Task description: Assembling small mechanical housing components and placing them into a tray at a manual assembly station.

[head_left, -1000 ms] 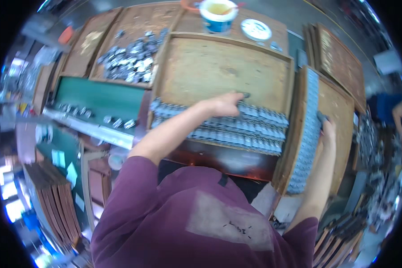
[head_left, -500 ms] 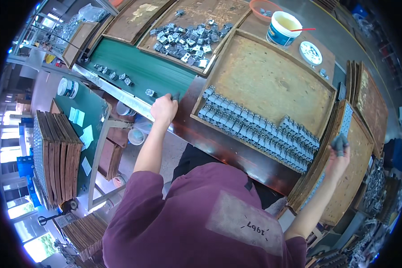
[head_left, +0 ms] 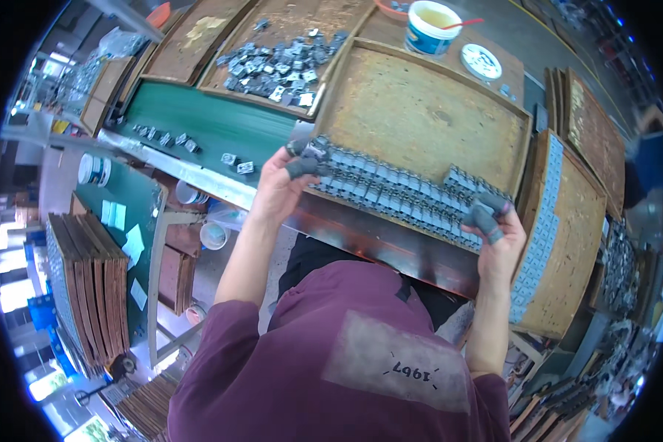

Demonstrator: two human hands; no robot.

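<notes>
Grey coverings sit on the fingertips of both my hands. At the left end of the block rows, my left hand is closed, its thumb and fingers around a small grey-black block. My right hand is closed at the right end of the rows; its fingers hide whatever is between them. Between the hands, rows of small grey-blue blocks lie along the near side of a shallow wooden tray.
A green conveyor belt at left carries several loose blocks. Behind it, a wooden tray holds a pile of blocks. A white-and-blue bucket and round white lid stand at the back. At right, another tray bears light-blue parts.
My left hand has moved from the belt's end to the rows' left end. My right hand has come left from the right-hand tray to the rows. Another block shows near the belt's end.
</notes>
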